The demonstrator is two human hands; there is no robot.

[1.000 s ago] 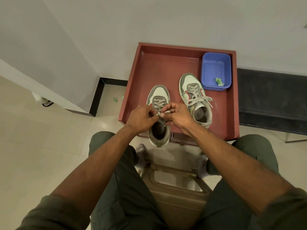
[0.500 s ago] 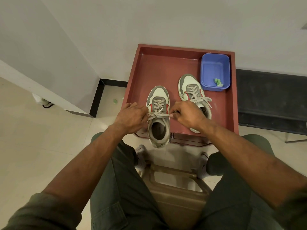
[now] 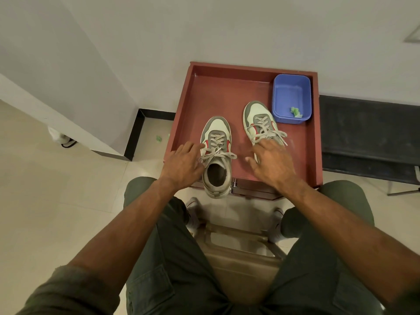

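Left hand [image 3: 183, 165], right hand [image 3: 273, 163]: palms down

A red-brown table [image 3: 204, 94] with a raised rim stands on the tiled floor [image 3: 68, 201]. Two shoes lie on it, toes toward the wall. The near shoe [image 3: 217, 129] overhangs the front edge at its heel, and the far shoe [image 3: 256, 111] sits just beside a blue tub [image 3: 292, 76].
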